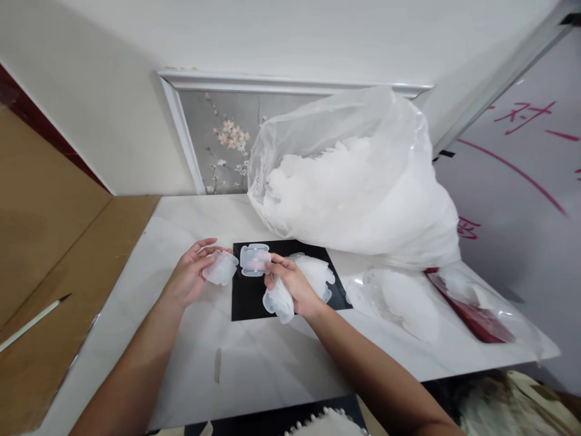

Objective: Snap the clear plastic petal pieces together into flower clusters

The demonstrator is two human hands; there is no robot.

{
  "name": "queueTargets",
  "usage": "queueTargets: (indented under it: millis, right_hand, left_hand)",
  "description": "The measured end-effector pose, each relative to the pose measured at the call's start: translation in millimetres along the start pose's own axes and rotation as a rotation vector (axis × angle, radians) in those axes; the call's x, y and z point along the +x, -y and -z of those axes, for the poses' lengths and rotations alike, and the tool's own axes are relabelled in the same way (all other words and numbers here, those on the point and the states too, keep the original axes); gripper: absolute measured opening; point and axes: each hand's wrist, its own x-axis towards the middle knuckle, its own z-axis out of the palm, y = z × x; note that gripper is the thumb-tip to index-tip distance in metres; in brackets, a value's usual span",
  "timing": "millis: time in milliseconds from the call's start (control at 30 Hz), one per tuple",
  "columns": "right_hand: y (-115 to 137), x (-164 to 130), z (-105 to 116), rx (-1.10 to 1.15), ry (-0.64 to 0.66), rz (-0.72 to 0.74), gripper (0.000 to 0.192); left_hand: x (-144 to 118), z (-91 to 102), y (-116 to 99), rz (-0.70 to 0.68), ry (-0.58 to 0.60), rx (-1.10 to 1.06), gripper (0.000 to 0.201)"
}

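Note:
My left hand (193, 270) is closed on a small stack of translucent plastic pieces (221, 268) with wavy edges, left of the black mat (245, 306). Between thumb and fingers, my right hand (289, 280) pinches one flat translucent plastic piece (254, 259) over the mat; faint marks show on it. A bunch of similar pieces (279, 301) is tucked under the same hand's palm. Behind the right wrist, a pile of these pieces (315, 275) lies on the mat, partly hidden by the hand.
A large clear bag (408, 200) full of white translucent pieces leans at the back. More loose pieces (399, 300) and a dark red tray (488, 324) under clear plastic lie to the right. At left, a brush-tipped pen (36, 321) rests on brown cardboard (27, 387).

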Motion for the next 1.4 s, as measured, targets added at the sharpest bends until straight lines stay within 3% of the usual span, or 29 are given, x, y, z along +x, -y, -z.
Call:
queueTargets:
  millis: [100, 200, 267, 367, 433, 500, 600, 767, 1033, 1167, 1267, 1400]
  right_hand:
    - [0.6, 0.7, 2.2, -0.002, -0.036, 0.011, 0.034]
    - [1.8, -0.6, 3.2, -0.057, -0.096, 0.126, 0.025]
    - [2.0, -3.2, 3.1, -0.208, -0.118, 0.225, 0.030]
    - [-2.7, -7.6, 2.1, -0.637, -0.134, 0.420, 0.040]
    - [-9.5, -9.0, 1.4, -0.922, -0.116, 0.559, 0.056]
    - [-16.9, -8.6, 1.1, -1.133, -0.071, 0.668, 0.059]
    - [-24.0, -6.5, 1.7, -1.300, -0.011, 0.807, 0.047]
    - [-24.6, -5.2, 3.8, -1.326, 0.019, 0.901, 0.035]
    - [-22.4, -7.7, -0.5, -1.106, 0.000, 0.811, 0.031]
    - [-20.6, -7.8, -8.1, -0.655, -0.043, 0.472, 0.039]
    - [-18.1, -5.1, -10.4, -0.286, -0.056, 0.172, 0.049]
    - [-13.8, -2.3, -8.1, -0.085, -0.002, 0.019, 0.050]
  left_hand:
    - [0.0, 0.1, 1.1, -0.022, 0.010, -0.046, 0.040]
    - [-2.9, -1.4, -0.4, -0.031, 0.039, -0.078, 0.039]
    - [-5.9, -3.5, -2.0, -0.034, 0.061, -0.089, 0.039]
    - [-11.1, -8.5, -3.2, -0.031, 0.092, -0.102, 0.038]
    - [-14.7, -12.7, -2.4, -0.021, 0.120, -0.108, 0.038]
    - [-18.1, -17.2, -0.8, -0.002, 0.147, -0.120, 0.038]
    - [-22.5, -22.9, 1.1, 0.034, 0.188, -0.153, 0.039]
    - [-25.3, -25.2, 1.0, 0.060, 0.250, -0.214, 0.043]
    - [-23.2, -21.5, 2.9, 0.056, 0.269, -0.237, 0.037]
    - [-20.5, -19.9, 6.7, 0.020, 0.266, -0.087, 0.030]
    - [-17.7, -17.9, 10.0, -0.016, 0.256, 0.126, 0.037]
    - [-16.6, -16.0, 10.6, 0.022, 0.264, 0.180, 0.048]
